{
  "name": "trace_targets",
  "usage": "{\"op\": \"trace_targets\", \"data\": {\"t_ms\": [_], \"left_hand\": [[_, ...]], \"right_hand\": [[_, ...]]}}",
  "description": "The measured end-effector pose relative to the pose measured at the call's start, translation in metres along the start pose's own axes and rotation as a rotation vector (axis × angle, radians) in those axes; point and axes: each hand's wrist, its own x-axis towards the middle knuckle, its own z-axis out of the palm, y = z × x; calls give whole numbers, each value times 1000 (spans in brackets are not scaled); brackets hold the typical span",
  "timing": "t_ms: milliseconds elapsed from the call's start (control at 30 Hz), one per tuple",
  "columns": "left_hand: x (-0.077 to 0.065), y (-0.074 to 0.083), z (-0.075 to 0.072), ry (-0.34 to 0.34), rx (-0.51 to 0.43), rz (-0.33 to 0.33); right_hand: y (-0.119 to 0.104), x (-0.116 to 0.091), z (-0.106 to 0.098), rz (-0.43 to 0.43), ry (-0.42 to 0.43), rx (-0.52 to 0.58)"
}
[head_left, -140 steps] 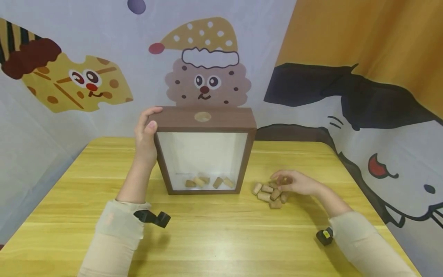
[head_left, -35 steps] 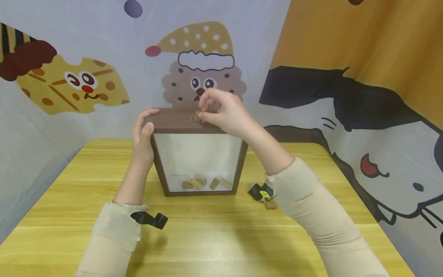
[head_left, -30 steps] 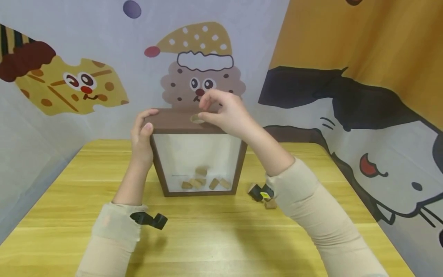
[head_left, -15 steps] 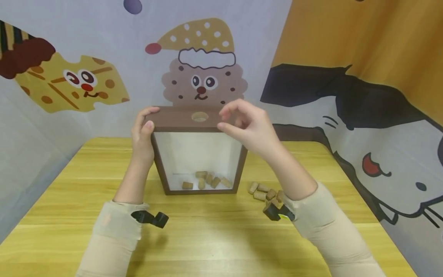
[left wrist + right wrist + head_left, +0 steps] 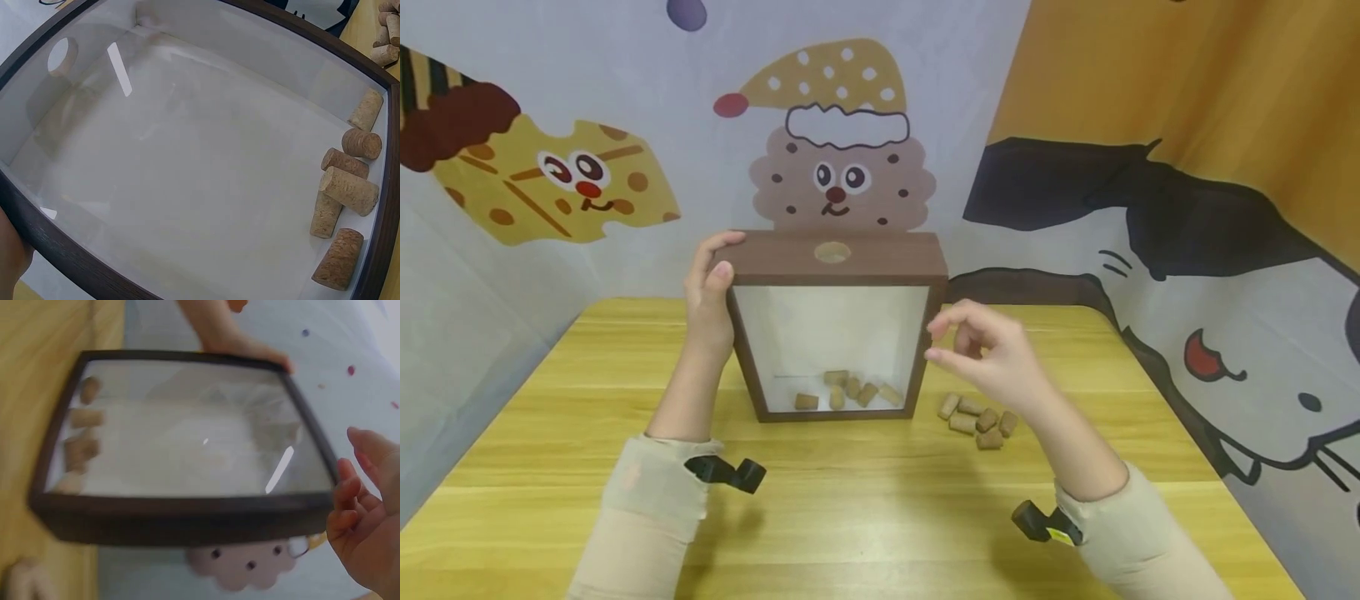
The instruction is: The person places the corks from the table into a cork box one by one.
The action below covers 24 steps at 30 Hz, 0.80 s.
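Left of centre in the head view, the left hand [image 5: 707, 304] grips the upper left corner of a brown-framed box [image 5: 835, 325] — thumb at the near edge, fingers over the top. Right of centre, the right hand [image 5: 988, 350] is loosely bent, thumb and fingertips parted, holding nothing. Mid-frame, the box stands with a round hole [image 5: 832, 252] on top and six corks [image 5: 867, 394] inside — loose corks [image 5: 962, 423] lie lower right on the yellow table [image 5: 850, 517].
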Motion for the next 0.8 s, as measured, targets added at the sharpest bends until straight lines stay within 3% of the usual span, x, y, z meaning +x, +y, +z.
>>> {"op": "trace_targets", "data": {"t_ms": [467,667,800], "left_hand": [[1,-1,0,5,6,2],[0,1,0,8,1,-2],[0,1,0,6,4,-11]], "right_hand": [[65,-81,-21,261,-212,-57],[86,-105,-29,368,-271,-61],[92,-114,-33,396,-319,-40]]}}
